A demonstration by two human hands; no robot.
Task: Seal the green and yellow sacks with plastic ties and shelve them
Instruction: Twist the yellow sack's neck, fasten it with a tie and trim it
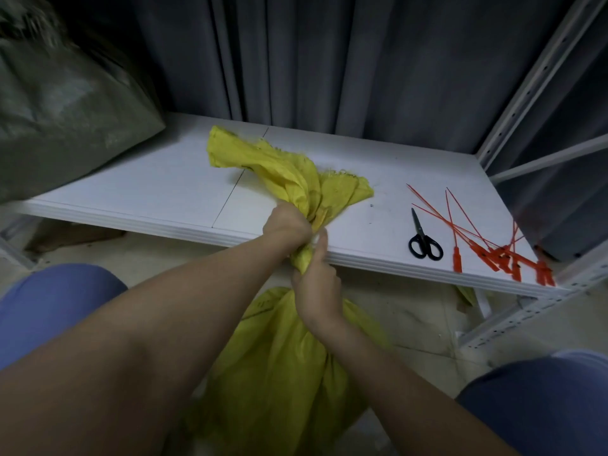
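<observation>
Both hands' fingers [297,222] tight around yellow sack [279,373] neck (loose top on shelf [148,185])

1. We see the yellow sack [283,366] standing on the floor at the near edge of the white shelf [158,189], full, woven look, neck bunched tight.
2. Its loose top flops far over the shelf, crumpled, frayed edge.
3. Green sack [62,116] sits on the shelf's far left, bulky, dull grey-green, blurred.
4. Red plastic ties [493,245] lie in a loose fan on the shelf's right near corner, tag ends nearest us.
</observation>
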